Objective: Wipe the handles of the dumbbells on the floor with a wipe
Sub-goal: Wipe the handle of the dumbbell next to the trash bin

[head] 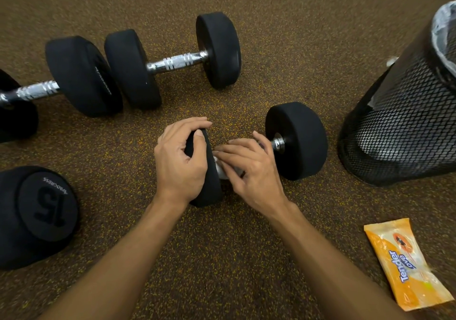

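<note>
Left hand point(182, 164) grips the left head point(209, 192) of the nearest dumbbell point(298, 142) on the floor point(222, 258), right hand point(251, 171) wraps the wipe point(220, 170) round its handle point(277, 144); advise steadying the head and sliding the wipe out to the bare right end

Black dumbbells point(172, 60), brown yellow-speckled floor point(296, 35), orange wipes packet point(404, 263).

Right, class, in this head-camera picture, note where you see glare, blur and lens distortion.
Head view: glare glints on the far dumbbell's chrome handle; wide-angle distortion tilts the mesh bin inward; the floor smears toward the top edge, while the left hand, right hand and white wipe look fairly sharp.
</note>
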Demonstrator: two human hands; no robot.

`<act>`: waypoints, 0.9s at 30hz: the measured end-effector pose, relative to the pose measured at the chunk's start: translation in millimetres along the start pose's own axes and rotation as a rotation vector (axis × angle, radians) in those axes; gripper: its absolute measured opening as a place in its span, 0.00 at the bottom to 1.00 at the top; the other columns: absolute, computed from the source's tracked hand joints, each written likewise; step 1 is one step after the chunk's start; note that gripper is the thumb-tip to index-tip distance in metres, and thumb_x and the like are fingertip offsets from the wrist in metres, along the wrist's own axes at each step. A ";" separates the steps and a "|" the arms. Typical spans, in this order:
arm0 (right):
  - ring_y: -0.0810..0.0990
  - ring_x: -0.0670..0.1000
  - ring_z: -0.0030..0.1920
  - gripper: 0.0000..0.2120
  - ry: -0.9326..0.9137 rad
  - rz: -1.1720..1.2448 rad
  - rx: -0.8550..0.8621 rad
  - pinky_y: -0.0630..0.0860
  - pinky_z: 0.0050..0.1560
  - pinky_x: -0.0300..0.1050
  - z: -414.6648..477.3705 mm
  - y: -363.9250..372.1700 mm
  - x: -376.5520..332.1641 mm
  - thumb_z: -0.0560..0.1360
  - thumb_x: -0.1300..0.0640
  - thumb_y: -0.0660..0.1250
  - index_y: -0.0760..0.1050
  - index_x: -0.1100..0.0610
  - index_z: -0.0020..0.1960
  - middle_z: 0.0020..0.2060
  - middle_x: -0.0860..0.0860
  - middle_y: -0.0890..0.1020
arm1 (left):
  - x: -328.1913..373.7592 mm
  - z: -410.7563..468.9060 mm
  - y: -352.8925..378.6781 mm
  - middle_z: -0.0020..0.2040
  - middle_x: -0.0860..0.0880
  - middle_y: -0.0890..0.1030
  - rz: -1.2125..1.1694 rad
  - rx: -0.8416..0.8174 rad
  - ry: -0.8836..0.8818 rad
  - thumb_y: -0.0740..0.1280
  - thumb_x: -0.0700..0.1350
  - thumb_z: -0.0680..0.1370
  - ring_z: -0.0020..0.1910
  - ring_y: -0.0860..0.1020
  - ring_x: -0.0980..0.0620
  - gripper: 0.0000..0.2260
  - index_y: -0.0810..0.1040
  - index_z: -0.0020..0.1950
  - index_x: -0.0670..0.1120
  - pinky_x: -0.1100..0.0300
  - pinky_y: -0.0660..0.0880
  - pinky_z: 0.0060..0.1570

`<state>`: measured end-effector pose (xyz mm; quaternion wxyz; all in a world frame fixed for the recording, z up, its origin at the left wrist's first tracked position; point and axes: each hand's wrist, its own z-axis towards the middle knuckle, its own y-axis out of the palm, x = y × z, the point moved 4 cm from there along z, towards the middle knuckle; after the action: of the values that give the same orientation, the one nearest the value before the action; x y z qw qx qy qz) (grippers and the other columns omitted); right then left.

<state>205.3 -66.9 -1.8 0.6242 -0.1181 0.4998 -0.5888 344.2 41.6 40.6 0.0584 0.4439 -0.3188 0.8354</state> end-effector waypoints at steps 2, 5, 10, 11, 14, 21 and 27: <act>0.81 0.45 0.65 0.09 0.019 0.022 -0.002 0.62 0.79 0.61 1.2 -1.8 7.2 0.83 0.52 0.72 0.87 0.50 0.61 0.60 0.42 0.87 | 0.5 -0.5 0.1 0.59 0.55 0.86 0.002 -0.001 0.001 0.64 0.41 0.84 0.64 0.81 0.55 0.12 0.87 0.58 0.47 0.43 0.75 0.68; 0.82 0.45 0.60 0.07 0.090 0.024 -0.019 0.64 0.78 0.58 11.1 -1.9 11.9 0.83 0.52 0.71 0.87 0.51 0.57 0.55 0.43 0.88 | 0.4 -0.6 0.2 0.59 0.54 0.86 -0.003 0.000 -0.001 0.64 0.41 0.83 0.64 0.81 0.55 0.12 0.87 0.58 0.47 0.43 0.75 0.68; 0.82 0.47 0.59 0.10 0.017 0.005 -0.077 0.63 0.79 0.59 15.1 5.8 -1.8 0.83 0.53 0.68 0.86 0.53 0.57 0.55 0.45 0.87 | -0.3 0.6 -0.2 0.59 0.55 0.86 -0.008 -0.006 -0.015 0.64 0.42 0.84 0.64 0.81 0.55 0.12 0.87 0.58 0.48 0.44 0.74 0.69; 0.82 0.46 0.61 0.10 0.009 0.015 -0.064 0.62 0.79 0.59 12.0 3.8 -0.3 0.83 0.52 0.69 0.87 0.52 0.58 0.56 0.44 0.87 | -0.2 0.5 0.0 0.59 0.55 0.86 -0.006 -0.006 -0.015 0.64 0.42 0.84 0.64 0.81 0.55 0.12 0.87 0.58 0.48 0.44 0.74 0.69; 0.82 0.44 0.62 0.08 0.049 0.034 0.000 0.62 0.79 0.59 3.3 -4.6 8.5 0.82 0.52 0.71 0.87 0.51 0.58 0.57 0.42 0.87 | -0.2 -0.3 0.5 0.59 0.55 0.86 -0.004 -0.004 -0.012 0.64 0.41 0.84 0.64 0.81 0.54 0.12 0.87 0.58 0.48 0.44 0.74 0.68; 0.82 0.48 0.56 0.11 0.060 -0.091 -0.106 0.60 0.80 0.58 17.3 10.5 -6.1 0.85 0.51 0.63 0.84 0.51 0.56 0.51 0.45 0.86 | -1.4 -0.5 0.6 0.59 0.56 0.86 -0.005 -0.005 -0.015 0.63 0.42 0.84 0.64 0.81 0.55 0.12 0.87 0.58 0.48 0.43 0.74 0.68; 0.80 0.47 0.65 0.11 0.026 -0.053 -0.022 0.61 0.80 0.61 0.1 -7.1 10.6 0.85 0.52 0.68 0.85 0.51 0.64 0.61 0.44 0.86 | -0.1 -0.2 0.2 0.59 0.55 0.86 0.001 -0.002 -0.013 0.64 0.42 0.84 0.64 0.81 0.55 0.12 0.87 0.58 0.48 0.44 0.74 0.69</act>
<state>199.0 -77.9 -1.7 0.6004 -0.1306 0.5108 -0.6013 344.1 41.6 40.3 0.0564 0.4492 -0.3205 0.8321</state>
